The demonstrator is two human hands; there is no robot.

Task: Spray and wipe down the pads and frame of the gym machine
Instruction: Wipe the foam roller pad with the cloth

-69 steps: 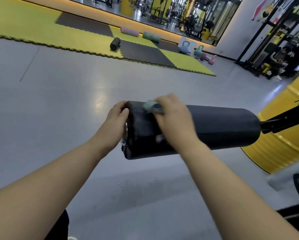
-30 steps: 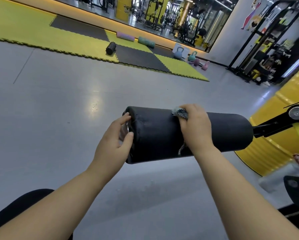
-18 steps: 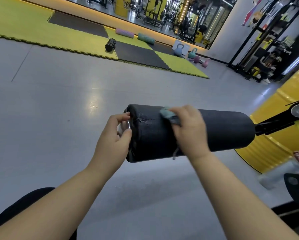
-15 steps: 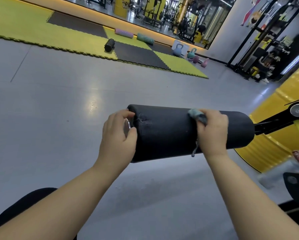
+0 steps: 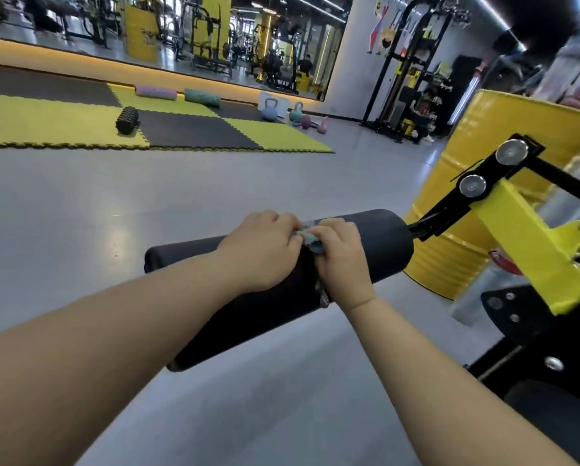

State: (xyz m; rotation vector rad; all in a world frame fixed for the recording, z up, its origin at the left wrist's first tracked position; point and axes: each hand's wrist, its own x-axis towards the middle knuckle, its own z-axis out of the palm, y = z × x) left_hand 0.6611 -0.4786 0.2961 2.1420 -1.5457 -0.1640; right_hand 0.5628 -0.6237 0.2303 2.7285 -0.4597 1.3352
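Note:
A black foam roller pad (image 5: 379,240) sticks out leftward from the machine's black and yellow frame (image 5: 523,237). My right hand (image 5: 340,260) grips a small teal cloth (image 5: 310,242) against the top of the pad. My left hand (image 5: 265,250) lies over the pad right beside it, fingers curled at the cloth's edge. Most of the cloth is hidden under both hands; a frayed end hangs below my right hand.
A yellow drum (image 5: 483,183) stands behind the frame at right. Yellow and black floor mats (image 5: 187,129) lie far back with foam rollers (image 5: 127,120) and kettlebells (image 5: 269,111). Grey floor spreads to the left. A black rack (image 5: 402,68) stands at the back right.
My left hand left the pad's end cap and moved along the pad to meet my right hand at the cloth. The view shifted, so the pad now angles toward me.

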